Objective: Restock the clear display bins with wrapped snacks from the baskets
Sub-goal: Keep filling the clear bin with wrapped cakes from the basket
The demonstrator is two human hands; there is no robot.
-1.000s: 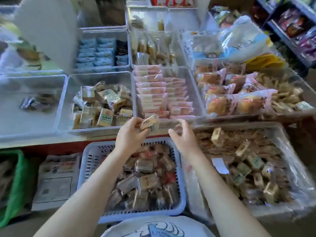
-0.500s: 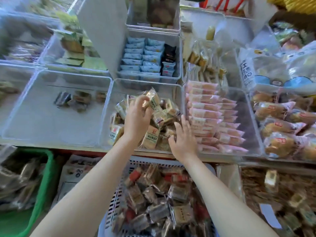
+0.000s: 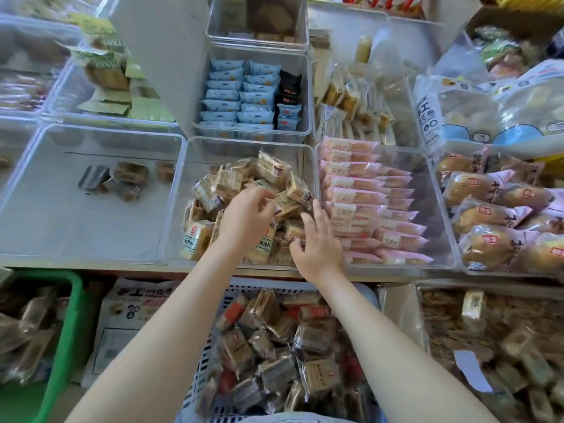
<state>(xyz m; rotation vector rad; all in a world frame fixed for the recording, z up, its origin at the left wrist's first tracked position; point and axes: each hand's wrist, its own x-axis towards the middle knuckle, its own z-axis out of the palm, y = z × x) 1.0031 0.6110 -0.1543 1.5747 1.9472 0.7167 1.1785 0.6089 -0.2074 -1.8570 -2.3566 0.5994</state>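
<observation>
- Head view: the landmark is the middle clear bin (image 3: 195, 190), the one on the counter (image 3: 91, 268) heaped with tan wrapped snacks (image 3: 227, 181)
- Both hands reach into this bin from its near edge; the left hand (image 3: 245, 219) is over the centre of the heap, its fingers curled with thumb and fingertips drawn together at a snack packet (image 3: 285, 203), though whether it really pinches the wrapper or only touches it I cannot tell
- The right hand (image 3: 319, 239) is in the bin's near right corner, fingers spread and fairly straight, resting on the heap beside the wall next to the pink packets (image 3: 351, 178); it holds nothing
- The packet at the left fingertips lies just beyond and to the right of that hand, its long axis slanting up toward the bin's right wall; the left hand is the nearer, so a settling move would likely fall to it, with the right hand steadying the pile
- Below the bin's near edge sits the supply, a white lattice basket (image 3: 232, 293) full of darker wrapped snacks (image 3: 305, 340), directly under both forearms
- Left of the landmark, a second clear bin (image 3: 27, 190) holds only a few dark packets (image 3: 122, 180), so it looks the likelier one to need filling; a green basket (image 3: 65, 319) sits below it
</observation>
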